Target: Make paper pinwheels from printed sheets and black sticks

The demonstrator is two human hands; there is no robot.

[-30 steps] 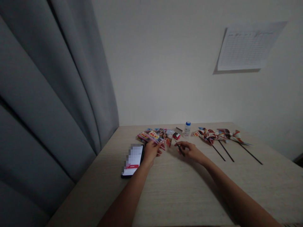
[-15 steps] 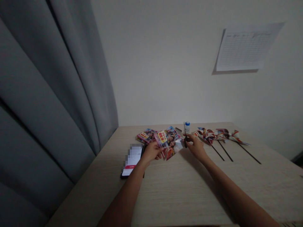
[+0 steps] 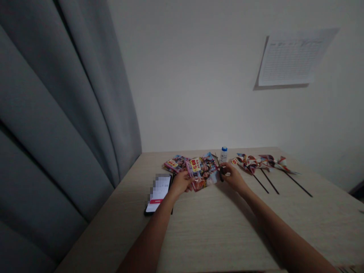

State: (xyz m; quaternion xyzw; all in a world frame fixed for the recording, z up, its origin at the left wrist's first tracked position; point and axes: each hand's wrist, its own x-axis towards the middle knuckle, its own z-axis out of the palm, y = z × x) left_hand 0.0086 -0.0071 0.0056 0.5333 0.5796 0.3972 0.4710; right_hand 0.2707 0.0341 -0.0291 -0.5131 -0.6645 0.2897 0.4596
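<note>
My left hand pinches the lower left edge of a colourful printed paper sheet with a yellow "89.9" label, raised a little above the table. In my right hand is a pair of dark-handled scissors, its blades pointing up and away beside the sheet's right edge. Whether the blades touch the paper I cannot tell. More printed sheets with a similar label lie behind my left hand. Just beyond the scissors stands a small white bottle with a blue cap.
Several paper pinwheels on black sticks lie at the right of the wooden table. A lit phone rests left of my left forearm. A grey curtain hangs at left; a lined paper is on the wall.
The scissors have tilted and shifted slightly left with my right hand, closer to the sheet's right edge. The sheet's right part, folded or bent before, now faces me flatter.
</note>
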